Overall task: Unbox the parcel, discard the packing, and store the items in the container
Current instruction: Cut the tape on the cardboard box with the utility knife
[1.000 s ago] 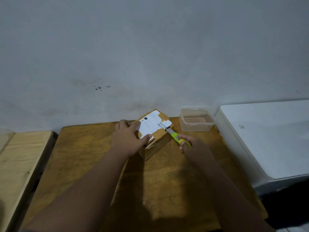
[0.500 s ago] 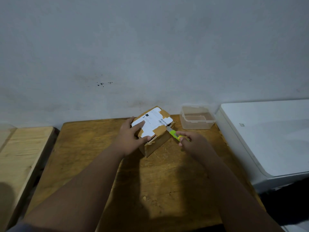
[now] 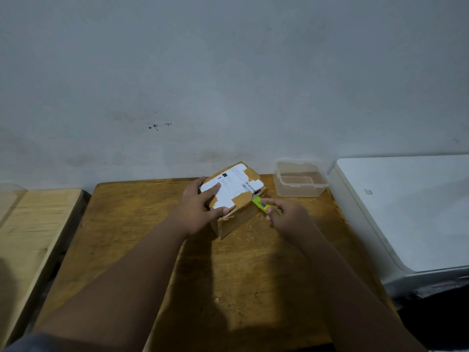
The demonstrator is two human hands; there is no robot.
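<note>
On the table (image 3: 127, 224), left hand (image 3: 195, 212) spread over parcel (image 3: 236, 193) — right hand (image 3: 286, 215) pinches cutter (image 3: 261, 203) pointing far-left.

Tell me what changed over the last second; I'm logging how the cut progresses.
The right hand pushed the green box cutter in against the parcel, hiding its blade. The left hand spread flatter on the label. Parcel and clear plastic container stayed put.

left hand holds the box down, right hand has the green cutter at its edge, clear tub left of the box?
No: head view shows the clear tub right of the box, not left. The left hand holds it down; the right hand has the green cutter at its edge.
</note>
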